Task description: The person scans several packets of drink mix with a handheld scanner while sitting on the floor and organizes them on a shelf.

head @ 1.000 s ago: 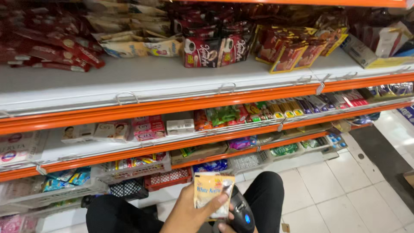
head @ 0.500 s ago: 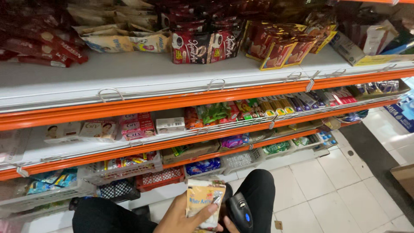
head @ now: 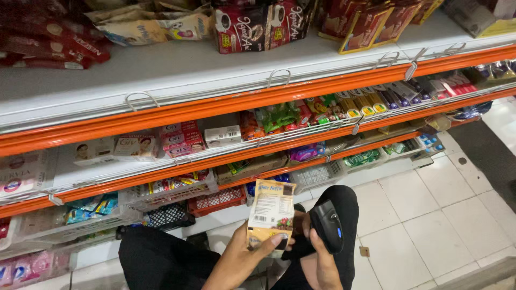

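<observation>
Head view: looks down a shop shelf unit to the person's knees and both hands.
Left hand [head: 244, 258]: fingers curled, thumb pinching a flat sachet [head: 271, 212] held upright in front of the lowest shelf.
Sachet: tan and white, with a barcode patch near its lower left corner.
Right hand [head: 317, 263]: closed around a black handheld scanner [head: 327, 225], just right of the sachet.
Top shelf [head: 177, 70]: white board with an orange front edge; red packets [head: 48, 37] at left, dark red bags [head: 258, 24] in the middle.
Middle shelf: small pink and white boxes [head: 180, 139] at left, green and yellow packs [head: 301, 113] further right.
Low baskets [head: 166, 190]: white, red and black, close to the knees.
Floor [head: 430, 215]: pale tiles, open to the right of the legs.
</observation>
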